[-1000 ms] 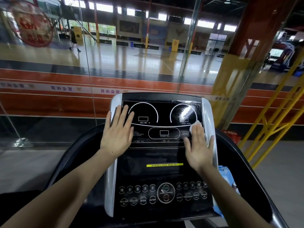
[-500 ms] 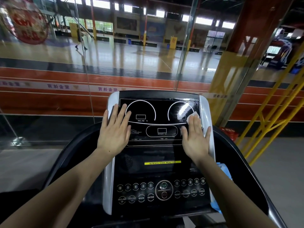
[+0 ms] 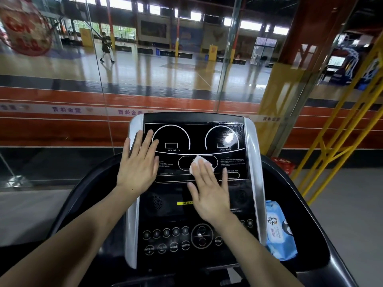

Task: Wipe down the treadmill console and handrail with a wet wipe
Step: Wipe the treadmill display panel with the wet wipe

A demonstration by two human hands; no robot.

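Two hands lie flat on the treadmill console [image 3: 192, 141]: left hand [image 3: 138, 164] spread, empty, at its left edge; right hand [image 3: 210, 192] open-palmed, pressing the wet wipe [image 3: 200, 163] against the centre display.

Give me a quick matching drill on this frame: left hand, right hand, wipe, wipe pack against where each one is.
Things:
1. left hand
2. right hand
3. wet wipe
4. wipe pack

Places:
A. beside the console's right rail
B. flat by the incline dial
C. under fingertips, mid display
D. spread over the console's centre

Pairs: 1-B, 2-D, 3-C, 4-A
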